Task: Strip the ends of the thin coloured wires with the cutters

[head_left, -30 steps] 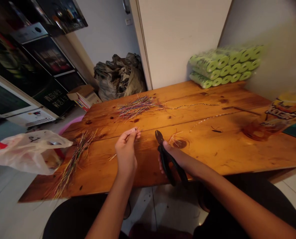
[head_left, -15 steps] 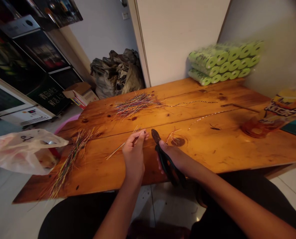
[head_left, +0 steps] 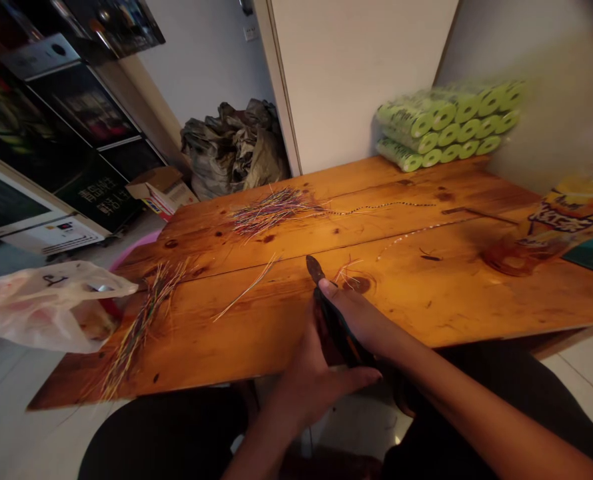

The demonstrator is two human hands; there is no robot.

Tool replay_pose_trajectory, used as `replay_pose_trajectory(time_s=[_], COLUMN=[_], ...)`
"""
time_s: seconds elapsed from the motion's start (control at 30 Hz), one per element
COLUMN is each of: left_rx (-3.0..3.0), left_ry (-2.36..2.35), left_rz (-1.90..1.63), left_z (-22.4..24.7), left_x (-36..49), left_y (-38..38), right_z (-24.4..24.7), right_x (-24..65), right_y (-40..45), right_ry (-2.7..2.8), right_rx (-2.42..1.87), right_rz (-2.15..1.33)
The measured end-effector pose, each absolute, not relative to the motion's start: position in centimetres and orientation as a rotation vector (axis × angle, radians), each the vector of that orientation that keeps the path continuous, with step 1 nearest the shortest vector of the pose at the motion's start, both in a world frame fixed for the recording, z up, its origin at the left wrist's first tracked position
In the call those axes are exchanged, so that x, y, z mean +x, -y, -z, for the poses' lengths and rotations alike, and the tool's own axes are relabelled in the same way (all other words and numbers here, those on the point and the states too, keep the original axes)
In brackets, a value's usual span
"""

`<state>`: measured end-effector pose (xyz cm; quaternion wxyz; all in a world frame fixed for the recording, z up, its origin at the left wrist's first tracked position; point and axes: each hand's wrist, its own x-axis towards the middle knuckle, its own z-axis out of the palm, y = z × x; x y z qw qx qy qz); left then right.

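Right hand (head_left: 354, 313) wrapped around the pliers (head_left: 332, 317), tip pointing away over the table (head_left: 286, 307)! Left hand (head_left: 309, 383) in close at the handles, thumb out, fingers partly hidden. Scraps (head_left: 347, 271) beside the tip, loose wires (head_left: 250, 287) to the left, a bundle (head_left: 146, 320) beyond those, a heap (head_left: 271, 212) further back, bottle (head_left: 551, 227) out right, green rolls (head_left: 446, 127) behind.

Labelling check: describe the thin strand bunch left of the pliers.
Go to the table, then the pliers in the right hand. Left of their tip, the thin bunch lies slanted. It has far fewer strands than the bundle further left and is longer than the splayed strands by the pliers.
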<state>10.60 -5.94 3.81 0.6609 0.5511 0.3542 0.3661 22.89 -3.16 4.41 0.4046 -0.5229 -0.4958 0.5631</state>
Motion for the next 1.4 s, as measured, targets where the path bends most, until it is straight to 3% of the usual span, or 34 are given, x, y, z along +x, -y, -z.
replay_pose_trajectory(time_s=[0.43,0.7,1.03,1.4], left_rx=[1.057,1.168,0.812,0.933], left_ry=[-0.712,-0.761,-0.996,-0.908], left_rz=[-0.885,-0.781,-1.329,-1.244], left_z=[-3.4,-3.9,-4.7,-5.8], left_x=[12.1,10.6,10.9,9.5], left_y=[6.0,2.2,-1.9,-2.4], right_z=[-4.0,-2.7,-2.9,-6.1], right_x=[22.8,23.1,23.1,23.9], right_y=[3.2,1.5,1.6,2.9], right_ry=[1.371,1.108,1.035,0.814], right_rx=[-1.304,-1.407,-1.418,-1.220], right_rz=[-1.133,-1.409,-1.530,-1.946])
